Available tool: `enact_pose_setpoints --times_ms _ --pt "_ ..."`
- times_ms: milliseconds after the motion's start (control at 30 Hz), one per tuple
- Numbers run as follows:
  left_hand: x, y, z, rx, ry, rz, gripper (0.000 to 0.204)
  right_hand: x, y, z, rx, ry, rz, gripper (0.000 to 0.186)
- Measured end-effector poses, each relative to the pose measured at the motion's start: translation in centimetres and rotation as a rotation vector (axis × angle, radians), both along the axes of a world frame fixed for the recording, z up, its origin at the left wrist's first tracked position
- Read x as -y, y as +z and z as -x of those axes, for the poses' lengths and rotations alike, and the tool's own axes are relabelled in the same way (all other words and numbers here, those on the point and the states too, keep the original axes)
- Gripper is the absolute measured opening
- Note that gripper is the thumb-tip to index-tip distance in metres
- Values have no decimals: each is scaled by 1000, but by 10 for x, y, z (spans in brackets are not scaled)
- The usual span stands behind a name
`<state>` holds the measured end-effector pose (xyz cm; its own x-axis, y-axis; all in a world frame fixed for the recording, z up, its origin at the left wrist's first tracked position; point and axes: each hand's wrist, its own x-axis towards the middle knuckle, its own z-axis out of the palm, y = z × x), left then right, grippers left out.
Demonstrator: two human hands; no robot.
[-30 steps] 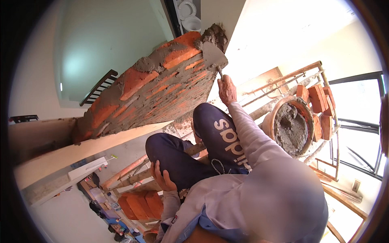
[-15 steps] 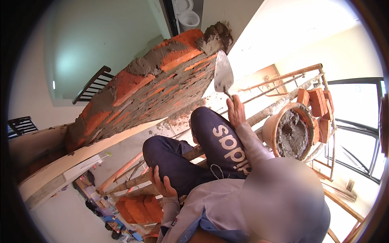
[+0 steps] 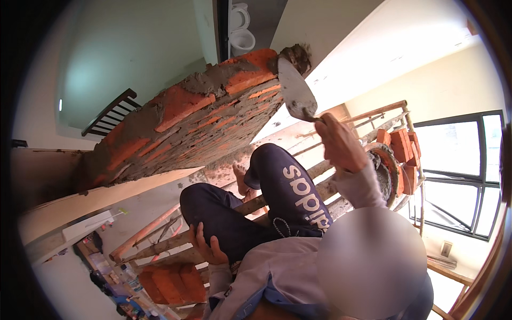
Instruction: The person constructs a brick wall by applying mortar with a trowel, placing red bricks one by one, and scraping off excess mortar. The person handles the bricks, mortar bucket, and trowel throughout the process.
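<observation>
My right hand [image 3: 344, 143] is closed round the handle of a pointing trowel [image 3: 297, 92]. The trowel's grey blade lies at the right end of a brick wall [image 3: 213, 124], against a lump of wet mortar [image 3: 298, 56]. Smeared mortar covers much of the wall's top course and fills its joints. I cannot tell whether the blade carries mortar. My left hand [image 3: 211, 246] rests on my bent left leg with its fingers apart and holds nothing. Partly hidden behind my right forearm is a bucket [image 3: 393, 169] of mortar.
Wooden scaffold poles [image 3: 314, 169] run beneath and beside me. Loose bricks [image 3: 401, 145] sit by the bucket, and another brick stack [image 3: 172, 282] is at lower left. A dark railing [image 3: 111, 113] and a toilet [image 3: 242, 40] lie beyond the wall. Dark-framed windows [image 3: 453, 181] are at right.
My right hand has swung up and turned over, bringing the trowel blade against the mortar at the wall's end. My forearm now covers more of the bucket. My left hand stays on my leg.
</observation>
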<state>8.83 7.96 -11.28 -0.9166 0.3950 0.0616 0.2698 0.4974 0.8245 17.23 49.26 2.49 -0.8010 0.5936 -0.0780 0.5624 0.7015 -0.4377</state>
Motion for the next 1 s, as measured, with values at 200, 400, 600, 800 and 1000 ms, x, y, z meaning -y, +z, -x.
enact_pose_setpoints --times_ms 200,400,600,800,1000 --pt "4 5 3 9 7 -14 50 -10 56 26 28 -308 365 30" --pt "14 3 5 22 28 -27 50 -40 71 53 47 -404 431 18" --pt "15 1 8 26 23 -43 50 -3 82 18 103 64 -203 11" --pt "16 0 10 26 -1 -50 51 -18 31 21 163 74 -599 16" --pt "14 -3 8 -10 22 -38 50 -38 50 30 114 33 -428 13"
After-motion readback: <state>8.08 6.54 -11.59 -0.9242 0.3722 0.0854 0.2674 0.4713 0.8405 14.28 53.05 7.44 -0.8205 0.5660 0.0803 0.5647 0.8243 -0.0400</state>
